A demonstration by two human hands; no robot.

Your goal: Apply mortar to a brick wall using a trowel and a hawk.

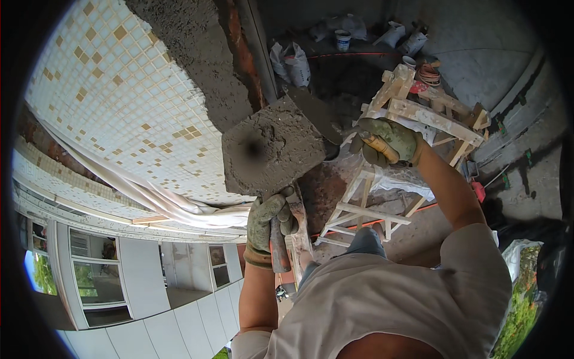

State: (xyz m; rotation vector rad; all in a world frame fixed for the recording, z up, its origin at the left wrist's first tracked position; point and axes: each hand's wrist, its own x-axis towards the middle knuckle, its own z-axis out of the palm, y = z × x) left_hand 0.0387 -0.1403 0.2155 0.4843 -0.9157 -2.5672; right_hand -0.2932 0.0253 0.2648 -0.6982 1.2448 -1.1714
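My left hand [270, 224], in a green and grey work glove, is closed round the handle of a mortar hawk [242, 164]. The hawk's square board is coated with wet grey mortar [278, 134], and a dark round spot shows on it. My right hand [388, 142], gloved the same way, grips the wooden handle of a trowel [314, 113]. Its dark, mortar-smeared blade lies at the board's right edge; whether the two touch I cannot tell. Beyond the hawk, a band of grey mortar [191, 54] covers the wall beside small white and tan mosaic tiles [137, 107].
Wooden trestles [436, 122] stand to my right, with plastic sheeting about them. Sacks [293, 63], a white bucket [342, 39] and a coiled hose [428, 74] lie farther off. White cloth [173, 206] drapes along the tiled ledge. Windows [98, 269] appear at lower left.
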